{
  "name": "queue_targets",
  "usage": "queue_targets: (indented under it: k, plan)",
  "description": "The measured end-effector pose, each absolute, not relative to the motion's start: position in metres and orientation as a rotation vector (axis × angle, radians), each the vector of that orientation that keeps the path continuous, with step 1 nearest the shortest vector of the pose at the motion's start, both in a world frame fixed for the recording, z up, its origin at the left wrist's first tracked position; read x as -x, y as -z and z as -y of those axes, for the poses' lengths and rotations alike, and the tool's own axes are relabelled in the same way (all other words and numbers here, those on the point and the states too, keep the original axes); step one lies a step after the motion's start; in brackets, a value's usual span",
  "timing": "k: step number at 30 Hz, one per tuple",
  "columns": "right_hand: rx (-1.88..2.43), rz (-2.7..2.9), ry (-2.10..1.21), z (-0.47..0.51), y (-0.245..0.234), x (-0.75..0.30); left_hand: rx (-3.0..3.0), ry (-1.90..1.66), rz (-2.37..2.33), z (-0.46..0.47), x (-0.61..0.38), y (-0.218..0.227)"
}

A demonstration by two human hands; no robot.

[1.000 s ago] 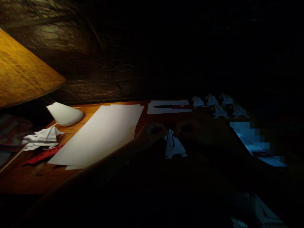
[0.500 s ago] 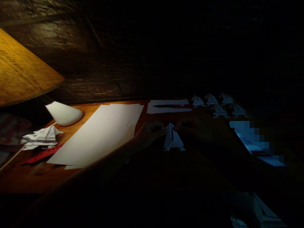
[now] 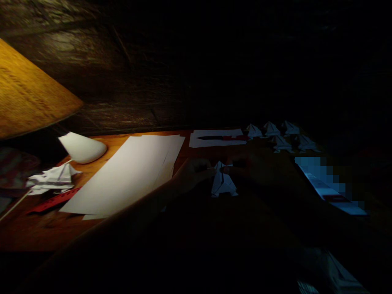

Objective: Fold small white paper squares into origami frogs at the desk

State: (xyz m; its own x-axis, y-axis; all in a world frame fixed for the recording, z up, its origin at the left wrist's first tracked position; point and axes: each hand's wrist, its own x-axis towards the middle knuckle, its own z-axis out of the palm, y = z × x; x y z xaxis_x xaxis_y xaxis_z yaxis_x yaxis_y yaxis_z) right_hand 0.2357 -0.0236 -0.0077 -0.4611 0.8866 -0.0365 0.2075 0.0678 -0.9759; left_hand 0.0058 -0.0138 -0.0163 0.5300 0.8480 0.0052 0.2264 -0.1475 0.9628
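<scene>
A folded paper frog (image 3: 223, 183), white and pointed at its far end, is held between my two hands over the dark middle of the table. My left hand (image 3: 194, 169) pinches its left side near the tip. From the other side, my right hand (image 3: 241, 163) grips near the same tip, its thumb over the paper; most of that hand is lost in shadow. Several similar paper frogs (image 3: 281, 143) stand in two rows at the back right. Left of my hands lies a stack of white paper sheets (image 3: 131, 175).
A knife (image 3: 211, 138) with a red handle rests on smaller papers (image 3: 196, 143) at the back. On the left are a lamp shade (image 3: 33, 90), a white lamp base (image 3: 84, 148), crumpled folded paper (image 3: 55, 179) and a red ruler (image 3: 55, 201). A lit screen (image 3: 333, 192) is at right.
My right thumb has shifted left onto the paper frog near its tip. The frog's tip sits slightly lower in view; the other things stay in place.
</scene>
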Motion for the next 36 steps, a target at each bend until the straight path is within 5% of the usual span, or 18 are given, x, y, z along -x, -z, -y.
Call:
queue_targets:
  k: [36]
  plan:
    - [1.111, 1.821, -1.461, 0.0242, 0.0051, -0.2368, -1.796, -0.659, -0.891, 0.0140, -0.0053, 0.0179]
